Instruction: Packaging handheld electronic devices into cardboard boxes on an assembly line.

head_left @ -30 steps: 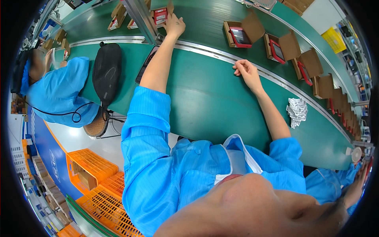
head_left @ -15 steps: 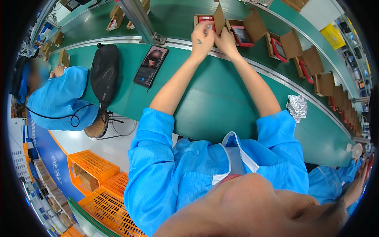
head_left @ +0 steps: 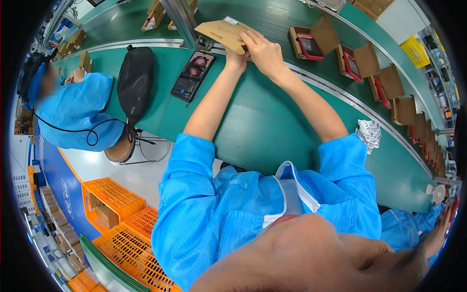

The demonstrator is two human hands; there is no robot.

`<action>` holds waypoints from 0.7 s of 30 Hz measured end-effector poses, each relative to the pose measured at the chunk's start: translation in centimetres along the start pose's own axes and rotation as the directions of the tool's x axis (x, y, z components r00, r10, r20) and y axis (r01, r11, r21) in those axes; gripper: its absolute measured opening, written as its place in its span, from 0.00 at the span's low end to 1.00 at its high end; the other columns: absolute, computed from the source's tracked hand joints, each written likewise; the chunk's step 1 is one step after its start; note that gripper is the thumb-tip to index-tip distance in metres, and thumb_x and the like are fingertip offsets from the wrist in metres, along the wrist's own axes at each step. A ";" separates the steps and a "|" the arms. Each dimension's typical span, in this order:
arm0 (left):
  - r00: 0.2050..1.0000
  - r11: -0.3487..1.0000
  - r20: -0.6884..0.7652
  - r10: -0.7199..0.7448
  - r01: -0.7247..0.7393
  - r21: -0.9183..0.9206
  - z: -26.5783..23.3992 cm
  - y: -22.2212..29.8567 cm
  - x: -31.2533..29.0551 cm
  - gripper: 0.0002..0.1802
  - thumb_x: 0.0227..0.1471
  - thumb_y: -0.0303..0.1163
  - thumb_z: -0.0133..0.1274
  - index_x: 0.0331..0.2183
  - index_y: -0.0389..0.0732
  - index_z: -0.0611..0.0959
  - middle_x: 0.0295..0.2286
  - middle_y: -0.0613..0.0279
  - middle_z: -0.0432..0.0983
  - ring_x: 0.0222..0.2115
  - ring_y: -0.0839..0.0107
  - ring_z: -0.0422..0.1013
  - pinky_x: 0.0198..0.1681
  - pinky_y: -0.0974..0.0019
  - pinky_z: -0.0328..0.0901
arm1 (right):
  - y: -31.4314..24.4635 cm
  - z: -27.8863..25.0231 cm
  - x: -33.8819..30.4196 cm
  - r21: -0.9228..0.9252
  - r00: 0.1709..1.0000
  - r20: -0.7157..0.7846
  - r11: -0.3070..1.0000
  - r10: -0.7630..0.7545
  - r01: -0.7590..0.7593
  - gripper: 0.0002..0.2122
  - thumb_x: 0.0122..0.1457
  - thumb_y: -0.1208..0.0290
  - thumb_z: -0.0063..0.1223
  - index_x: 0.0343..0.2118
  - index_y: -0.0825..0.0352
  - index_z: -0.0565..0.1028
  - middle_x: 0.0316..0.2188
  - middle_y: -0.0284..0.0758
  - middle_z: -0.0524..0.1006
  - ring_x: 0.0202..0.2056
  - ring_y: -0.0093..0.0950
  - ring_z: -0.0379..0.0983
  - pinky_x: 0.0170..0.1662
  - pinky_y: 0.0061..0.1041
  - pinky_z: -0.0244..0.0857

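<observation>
Both of my hands are on a small brown cardboard box (head_left: 219,35), lifted and tilted above the near rail of the conveyor. A flat printed face and a white label show; its inside is hidden. My left hand (head_left: 235,60) grips the box from underneath, its fingers mostly hidden. Over the near right end of the box curl the fingers of my right hand (head_left: 265,52). To the right, on the green belt, stands an open cardboard box (head_left: 295,40) with a red-framed device (head_left: 310,47) inside.
More open boxes (head_left: 372,63) with red-framed devices line the belt. A phone (head_left: 193,77) and a black pouch (head_left: 135,85) lie on the green worktable (head_left: 262,126). Crumpled foil (head_left: 369,134) is at right. Orange crates (head_left: 114,197) and a seated co-worker (head_left: 78,112) are at left.
The box my hands were in, then open on the belt with a red item inside, is now lifted, tilted and moved left. The other boxes have shifted slightly right in view.
</observation>
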State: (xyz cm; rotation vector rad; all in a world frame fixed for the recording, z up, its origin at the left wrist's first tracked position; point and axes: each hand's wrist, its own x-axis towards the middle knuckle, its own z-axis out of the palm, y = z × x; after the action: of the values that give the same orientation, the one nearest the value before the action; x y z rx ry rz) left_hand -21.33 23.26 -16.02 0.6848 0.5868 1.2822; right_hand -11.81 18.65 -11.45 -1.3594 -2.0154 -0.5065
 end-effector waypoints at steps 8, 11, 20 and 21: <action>0.996 0.979 0.005 0.094 -0.092 -0.182 -2.7 1.0 -0.2 0.26 0.61 0.49 0.33 0.53 0.42 0.64 0.52 0.59 0.63 0.53 0.63 0.62 0.56 0.56 0.59 | -0.8 -0.8 1.0 0.074 0.995 -0.096 0.996 -0.040 0.048 0.14 0.49 0.75 0.47 0.40 0.61 0.71 0.40 0.40 0.76 0.39 0.34 0.76 0.27 0.29 0.73; 0.998 0.962 0.047 0.030 -0.016 -0.272 -2.0 2.2 -0.4 0.32 0.61 0.54 0.23 0.54 0.42 0.62 0.55 0.56 0.59 0.56 0.59 0.58 0.58 0.51 0.55 | 2.5 -0.1 2.4 -0.029 0.864 0.205 0.886 0.459 -0.464 0.10 0.57 0.69 0.42 0.41 0.63 0.71 0.32 0.44 0.77 0.34 0.40 0.75 0.28 0.39 0.70; 0.981 0.976 0.192 -0.031 0.071 -0.206 -0.8 3.2 -0.8 0.23 0.61 0.41 0.40 0.55 0.51 0.57 0.50 0.55 0.59 0.51 0.59 0.61 0.52 0.42 0.60 | 6.9 0.6 -4.0 0.568 0.480 0.641 0.051 0.599 -0.822 0.19 0.62 0.69 0.41 0.52 0.76 0.60 0.47 0.45 0.70 0.45 0.31 0.72 0.49 0.27 0.65; 0.985 0.983 0.161 -0.057 0.084 -0.164 -0.5 3.0 -0.9 0.25 0.59 0.39 0.44 0.55 0.51 0.57 0.49 0.55 0.60 0.50 0.60 0.61 0.52 0.43 0.61 | 6.5 -0.6 -4.5 0.566 0.475 0.634 0.051 0.610 -0.823 0.19 0.62 0.69 0.41 0.52 0.76 0.60 0.47 0.45 0.70 0.45 0.31 0.72 0.49 0.27 0.65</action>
State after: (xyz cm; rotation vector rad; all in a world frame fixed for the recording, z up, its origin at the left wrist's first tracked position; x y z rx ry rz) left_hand -23.78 22.88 -14.09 0.6097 0.3659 1.1853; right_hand -4.52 17.80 -14.41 -1.5170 -1.0185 1.0828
